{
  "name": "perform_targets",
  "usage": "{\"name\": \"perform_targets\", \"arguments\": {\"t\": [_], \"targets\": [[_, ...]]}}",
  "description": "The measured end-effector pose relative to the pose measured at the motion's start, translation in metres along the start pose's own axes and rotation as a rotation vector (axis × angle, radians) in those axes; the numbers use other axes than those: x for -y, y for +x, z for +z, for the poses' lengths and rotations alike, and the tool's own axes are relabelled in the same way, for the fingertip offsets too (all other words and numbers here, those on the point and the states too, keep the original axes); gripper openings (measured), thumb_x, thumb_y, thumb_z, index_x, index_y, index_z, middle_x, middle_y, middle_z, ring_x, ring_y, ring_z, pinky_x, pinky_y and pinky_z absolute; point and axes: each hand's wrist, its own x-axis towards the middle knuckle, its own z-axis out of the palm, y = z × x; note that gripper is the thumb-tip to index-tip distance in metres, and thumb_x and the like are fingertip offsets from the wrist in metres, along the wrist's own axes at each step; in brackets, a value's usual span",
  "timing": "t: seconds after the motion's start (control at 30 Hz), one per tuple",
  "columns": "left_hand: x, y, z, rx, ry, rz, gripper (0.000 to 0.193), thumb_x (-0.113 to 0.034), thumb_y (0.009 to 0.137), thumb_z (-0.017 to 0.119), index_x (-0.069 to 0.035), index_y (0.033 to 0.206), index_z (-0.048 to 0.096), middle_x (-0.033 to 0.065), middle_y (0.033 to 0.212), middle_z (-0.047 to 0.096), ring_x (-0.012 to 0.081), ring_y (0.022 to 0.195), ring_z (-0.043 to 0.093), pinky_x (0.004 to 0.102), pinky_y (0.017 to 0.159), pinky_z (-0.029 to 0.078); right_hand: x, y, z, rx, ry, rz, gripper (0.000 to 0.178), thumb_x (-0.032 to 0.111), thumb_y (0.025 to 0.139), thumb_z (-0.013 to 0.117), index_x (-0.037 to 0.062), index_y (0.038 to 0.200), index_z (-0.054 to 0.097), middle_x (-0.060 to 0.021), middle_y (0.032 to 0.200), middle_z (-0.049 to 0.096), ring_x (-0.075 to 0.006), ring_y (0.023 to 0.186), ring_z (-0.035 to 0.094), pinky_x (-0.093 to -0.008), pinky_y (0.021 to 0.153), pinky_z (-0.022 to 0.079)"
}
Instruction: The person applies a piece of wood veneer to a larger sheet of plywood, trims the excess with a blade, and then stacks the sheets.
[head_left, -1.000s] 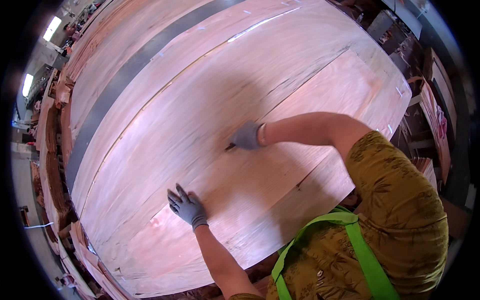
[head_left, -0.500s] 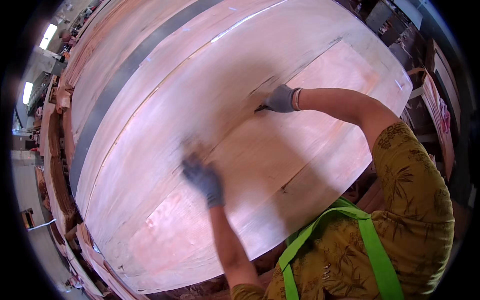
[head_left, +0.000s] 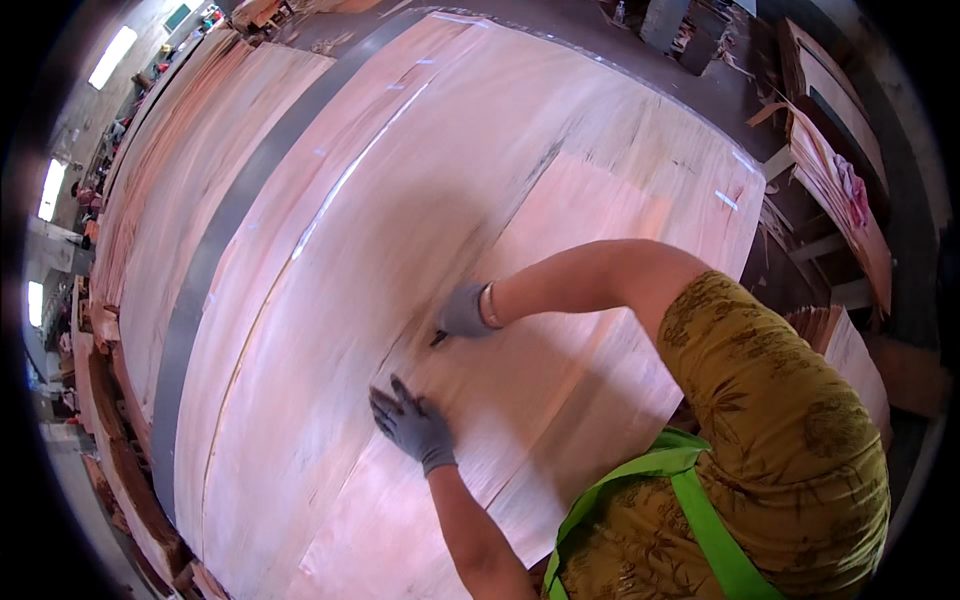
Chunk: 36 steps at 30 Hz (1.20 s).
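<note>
Large pale pinkish wood veneer sheets (head_left: 350,290) lie spread in front of me, with dark streaks and long seams across them. My left hand (head_left: 412,425), in a grey glove with darkened fingertips, rests flat on the veneer with its fingers apart. Just beyond it and to the right, my grey-gloved right hand (head_left: 464,312) is closed round a small dark tool (head_left: 438,338). Only the tool's tip shows, low over a seam between the sheets; its kind is hidden by the hand.
A dark grey band (head_left: 235,215) curves along the left side of the sheets. Beyond it lies a stack of veneer (head_left: 165,200). More veneer pieces (head_left: 835,190) lean on a rack at the right. Short strips of white tape (head_left: 727,200) stick to the far right corner.
My right hand has drawn nearer and to the left along the seam, closer to my left hand. My left hand, blurred before, now lies still on the veneer. The view has shifted too.
</note>
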Motion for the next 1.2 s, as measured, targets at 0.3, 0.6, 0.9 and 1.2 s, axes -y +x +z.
{"name": "perform_targets", "arguments": {"t": [0.3,0.6,0.9,1.2], "targets": [[-0.007,0.006,0.003,0.064,0.040,-0.028,0.062,-0.020,0.086,0.047,-0.017,0.145,0.028,0.0237,0.150,0.017,0.0410,0.136,0.022,0.0510,0.109,0.019,-0.166,-0.151,-0.012,-0.175,0.133,0.242,0.026,0.024,0.090,0.048,0.0235,0.112,0.061,-0.0096,0.103,0.066,-0.0303,0.086,0.065,-0.0392,0.072,0.051],[-0.011,0.005,0.004,0.029,0.070,-0.010,0.061,-0.017,0.085,0.049,-0.016,0.143,0.031,0.0245,0.148,0.021,0.0415,0.134,0.026,0.0504,0.108,0.023,-0.228,-0.264,0.016,-0.030,0.157,0.722,0.032,0.035,0.093,0.043,0.0093,0.103,0.059,-0.0162,0.080,0.066,-0.0342,0.075,0.065,-0.0436,0.066,0.050],[-0.009,0.006,0.002,-0.003,0.000,0.000,0.061,-0.019,0.084,0.050,-0.017,0.143,0.032,0.0229,0.149,0.021,0.0396,0.135,0.023,0.0499,0.109,0.021,-0.237,-0.346,0.074,-0.118,-0.063,0.944,0.021,0.028,0.091,0.048,0.0078,0.092,0.055,-0.0146,0.073,0.064,-0.0345,0.071,0.064,-0.0452,0.062,0.048],[-0.003,0.005,0.008,-0.036,-0.043,-0.012,0.060,-0.025,0.084,0.051,-0.020,0.142,0.034,0.0223,0.148,0.022,0.0396,0.135,0.024,0.0497,0.109,0.021,-0.197,-0.214,0.016,-0.553,0.074,0.573,0.032,0.013,0.083,0.058,0.0188,0.115,0.058,-0.0098,0.108,0.060,-0.0308,0.086,0.063,-0.0411,0.070,0.050]]}}
